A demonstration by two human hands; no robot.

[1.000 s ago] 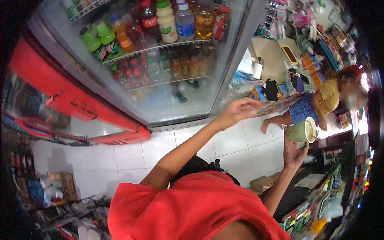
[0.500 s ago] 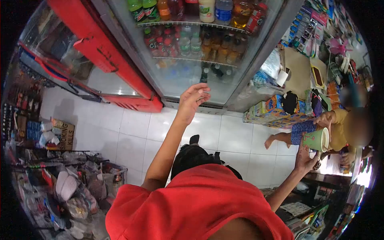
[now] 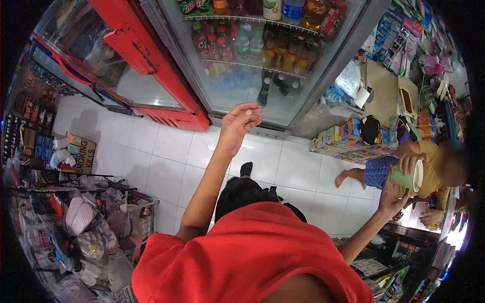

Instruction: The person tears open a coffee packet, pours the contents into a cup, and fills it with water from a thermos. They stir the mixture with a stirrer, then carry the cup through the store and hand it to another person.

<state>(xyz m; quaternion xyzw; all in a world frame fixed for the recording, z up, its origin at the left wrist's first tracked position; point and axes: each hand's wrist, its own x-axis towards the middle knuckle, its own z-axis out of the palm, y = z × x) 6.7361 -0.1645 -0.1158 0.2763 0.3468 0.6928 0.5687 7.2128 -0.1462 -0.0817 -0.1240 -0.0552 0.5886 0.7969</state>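
My left hand [image 3: 239, 125] is held out in front of the glass-fronted fridge [image 3: 242, 98], its fingers curled in toward the thumb. Whatever may be between those fingertips is too small to make out. Out to the right, my right hand [image 3: 393, 200] grips a light green cup [image 3: 403, 178] from below, its pale open rim tilted to the right. Another person's hand [image 3: 408, 155] reaches the cup from above and seems to touch it. That person wears a yellow shirt [image 3: 430, 160] and blue patterned shorts [image 3: 378, 171].
Bottles [image 3: 247, 45] stand on the fridge shelves. A red-framed cooler [image 3: 136, 55] is at its left. Stacked colourful boxes [image 3: 348, 139] line the right side. Bagged goods [image 3: 96, 242] fill a rack at lower left, near a cardboard box [image 3: 86, 156]. White floor tiles [image 3: 298, 166] lie between.
The other person's hand has come down onto the cup, which has shifted slightly right in my right hand. My left hand has moved slightly left. The whole view has shifted a little.
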